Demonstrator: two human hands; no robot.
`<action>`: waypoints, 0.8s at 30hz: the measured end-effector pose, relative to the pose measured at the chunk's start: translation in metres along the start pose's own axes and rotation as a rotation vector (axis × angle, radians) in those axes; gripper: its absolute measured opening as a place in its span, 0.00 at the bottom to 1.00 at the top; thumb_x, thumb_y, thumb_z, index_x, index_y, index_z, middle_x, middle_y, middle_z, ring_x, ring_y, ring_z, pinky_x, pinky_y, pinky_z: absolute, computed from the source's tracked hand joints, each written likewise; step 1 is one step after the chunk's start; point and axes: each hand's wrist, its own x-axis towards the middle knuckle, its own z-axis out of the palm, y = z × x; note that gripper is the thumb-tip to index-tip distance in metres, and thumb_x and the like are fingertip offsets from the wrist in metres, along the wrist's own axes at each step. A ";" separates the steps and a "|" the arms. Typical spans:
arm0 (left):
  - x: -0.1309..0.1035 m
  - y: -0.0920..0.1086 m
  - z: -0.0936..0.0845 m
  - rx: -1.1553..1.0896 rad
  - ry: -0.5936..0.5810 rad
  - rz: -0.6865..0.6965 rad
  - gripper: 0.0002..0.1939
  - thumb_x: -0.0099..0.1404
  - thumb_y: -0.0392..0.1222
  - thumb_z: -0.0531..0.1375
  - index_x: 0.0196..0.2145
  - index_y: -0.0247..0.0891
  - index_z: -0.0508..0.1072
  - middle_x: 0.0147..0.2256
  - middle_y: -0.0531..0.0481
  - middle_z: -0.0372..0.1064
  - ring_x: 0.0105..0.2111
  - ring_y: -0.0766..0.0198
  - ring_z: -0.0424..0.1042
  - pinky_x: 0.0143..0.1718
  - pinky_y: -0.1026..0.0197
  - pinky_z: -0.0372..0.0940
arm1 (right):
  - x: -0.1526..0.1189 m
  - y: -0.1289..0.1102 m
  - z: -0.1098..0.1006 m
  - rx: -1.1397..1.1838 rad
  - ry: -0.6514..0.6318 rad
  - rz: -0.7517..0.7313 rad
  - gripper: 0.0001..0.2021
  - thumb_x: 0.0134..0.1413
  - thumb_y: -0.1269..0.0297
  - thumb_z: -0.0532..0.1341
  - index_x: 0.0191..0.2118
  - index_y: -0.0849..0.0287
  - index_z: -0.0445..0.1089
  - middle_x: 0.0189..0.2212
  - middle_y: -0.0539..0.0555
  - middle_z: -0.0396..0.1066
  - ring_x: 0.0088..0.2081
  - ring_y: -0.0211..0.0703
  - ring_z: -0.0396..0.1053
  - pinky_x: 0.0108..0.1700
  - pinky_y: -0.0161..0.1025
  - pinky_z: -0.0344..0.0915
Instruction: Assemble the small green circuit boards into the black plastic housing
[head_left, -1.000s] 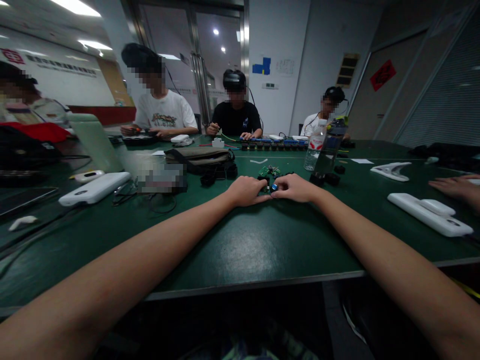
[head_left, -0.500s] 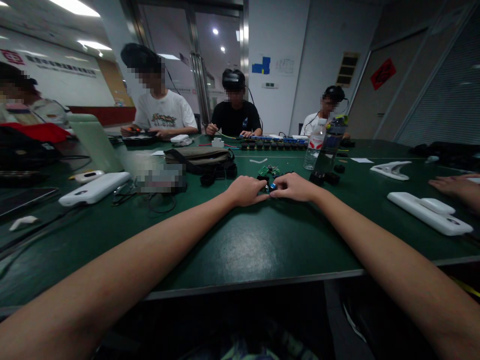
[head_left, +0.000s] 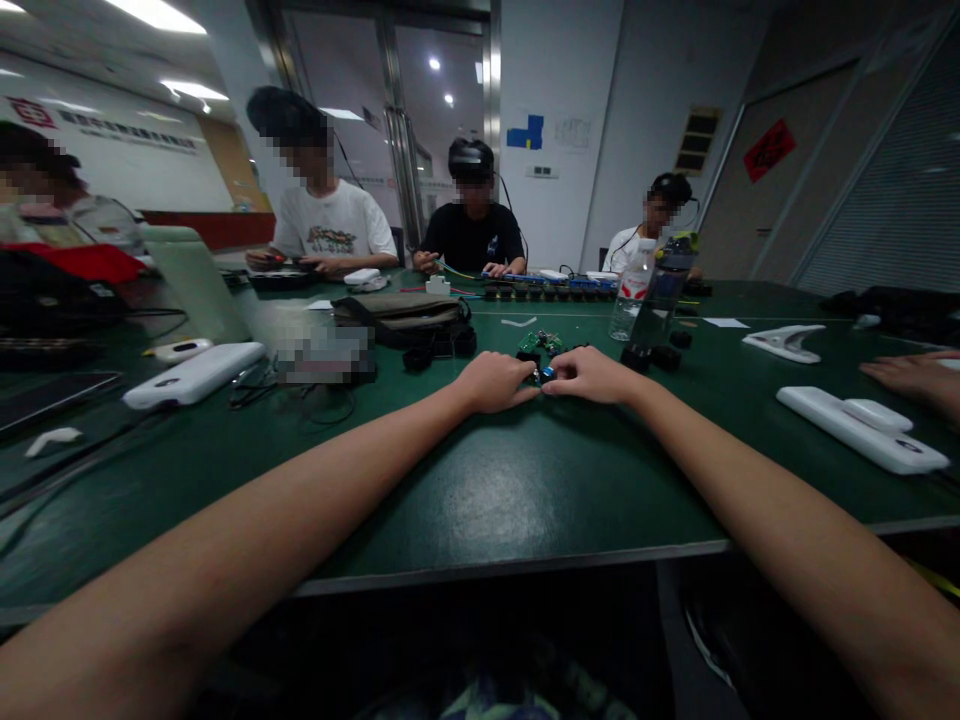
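Note:
My left hand (head_left: 493, 383) and my right hand (head_left: 592, 376) meet over the middle of the green table, fingers closed in pinches. Between their fingertips sits a small blue electronic part (head_left: 548, 373), held on the right side. My left fingers close on something small with a shiny, greenish edge, mostly covered by the thumb and fingers. Just behind them lie several green circuit boards (head_left: 546, 343). A black block (head_left: 529, 357) shows beside the left fingertips.
Black boxes (head_left: 427, 352) and a grey-brown bag (head_left: 412, 310) lie left of the boards. A water bottle (head_left: 631, 295) and a dark bottle (head_left: 660, 310) stand to the right. White power banks (head_left: 196, 375) lie on the left and right. Several people sit around the table.
The view has shifted very slightly. My hands stay in almost the same place, still pinching the small parts.

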 end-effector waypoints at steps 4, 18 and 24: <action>0.000 0.000 0.000 0.013 -0.006 0.001 0.21 0.72 0.55 0.52 0.46 0.36 0.74 0.37 0.41 0.79 0.38 0.50 0.80 0.33 0.58 0.64 | 0.000 -0.001 0.000 0.018 -0.003 0.008 0.16 0.53 0.51 0.63 0.27 0.60 0.68 0.24 0.49 0.67 0.29 0.37 0.62 0.34 0.36 0.52; 0.001 0.000 0.001 0.009 0.005 -0.002 0.23 0.72 0.57 0.51 0.46 0.36 0.75 0.37 0.40 0.79 0.37 0.50 0.79 0.33 0.58 0.64 | 0.000 -0.001 0.001 -0.001 0.000 0.021 0.17 0.53 0.51 0.64 0.27 0.60 0.67 0.24 0.48 0.67 0.28 0.37 0.62 0.33 0.36 0.52; 0.001 0.000 0.001 0.009 0.002 -0.007 0.23 0.71 0.57 0.52 0.46 0.36 0.75 0.37 0.40 0.79 0.37 0.50 0.79 0.33 0.58 0.65 | 0.000 -0.002 0.001 -0.005 0.018 0.025 0.16 0.53 0.51 0.64 0.27 0.60 0.67 0.24 0.48 0.67 0.28 0.37 0.62 0.33 0.36 0.51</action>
